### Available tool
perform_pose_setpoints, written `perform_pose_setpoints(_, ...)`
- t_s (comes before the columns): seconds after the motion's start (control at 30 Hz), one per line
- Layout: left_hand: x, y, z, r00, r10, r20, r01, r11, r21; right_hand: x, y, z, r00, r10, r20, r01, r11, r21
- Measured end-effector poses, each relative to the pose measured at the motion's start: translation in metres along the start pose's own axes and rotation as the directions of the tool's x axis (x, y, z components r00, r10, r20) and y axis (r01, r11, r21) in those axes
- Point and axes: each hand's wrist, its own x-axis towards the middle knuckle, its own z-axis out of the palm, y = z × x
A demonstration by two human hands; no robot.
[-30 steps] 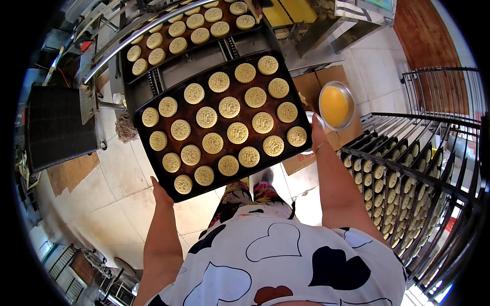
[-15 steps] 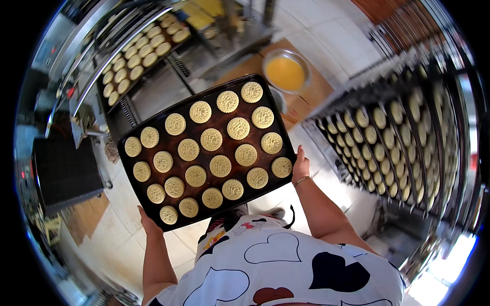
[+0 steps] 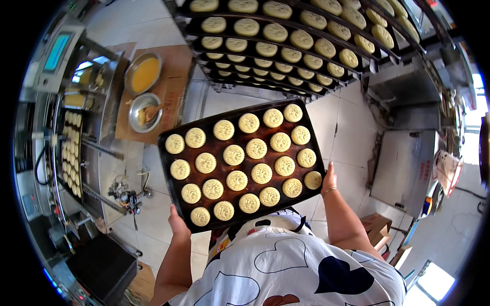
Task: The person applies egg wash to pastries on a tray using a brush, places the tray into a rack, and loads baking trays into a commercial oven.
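Note:
A dark rectangular baking tray (image 3: pixel 212 147) is held out in front of my body, tilted slightly up to the right. Rows of round, pale, pattern-stamped pastries (image 3: pixel 261 173) lie on it. My left hand (image 3: pixel 178 221) grips its near left corner, and my right hand (image 3: pixel 329 179) grips its right edge near the front. Both thumbs show at the rim; the other fingers are hidden beneath. Just beyond the tray's far edge stands a tall rack (image 3: pixel 286 36) loaded with trays of similar pastries.
To the left, a metal bowl of yellow liquid (image 3: pixel 145 74) and a smaller bowl with a brush (image 3: pixel 144 113) sit on cardboard (image 3: pixel 176 99). A machine with another pastry tray (image 3: pixel 71 153) is at far left. A metal cabinet (image 3: pixel 403 168) stands right, a black box (image 3: pixel 104 265) lower left.
My body has turned to the right with the tray still in both hands. The rack now lies straight ahead, and the machine and bowls have shifted to the left of view.

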Motion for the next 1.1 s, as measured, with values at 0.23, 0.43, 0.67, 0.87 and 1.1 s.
perform_pose_setpoints(0.23,0.138,-0.061,0.095,0.992,-0.101,-0.080,0.125,0.904,0.410,0.110,0.061,0.013,0.970,0.128,-0.208,-0.155,0.981,-0.117)
perform_pose_setpoints(0.43,0.252,-0.066,0.173,0.987,0.003,-0.159,0.091,0.811,0.578,0.182,0.074,0.104,0.964,0.114,-0.238,-0.145,0.983,-0.117)
perform_pose_setpoints(0.67,0.361,-0.045,0.290,0.993,0.119,-0.009,-0.084,0.748,0.659,0.289,0.087,0.184,0.976,0.090,-0.198,-0.067,0.991,0.119)
perform_pose_setpoints(0.87,0.416,-0.073,0.316,0.940,-0.342,0.024,0.337,0.935,0.112,0.298,0.057,0.236,0.936,0.201,0.288,-0.348,0.638,0.687)
perform_pose_setpoints(1.1,0.416,-0.072,0.403,0.953,-0.159,0.259,0.227,0.939,-0.259,0.326,0.015,0.298,0.793,-0.039,0.608,-0.474,0.587,0.656)
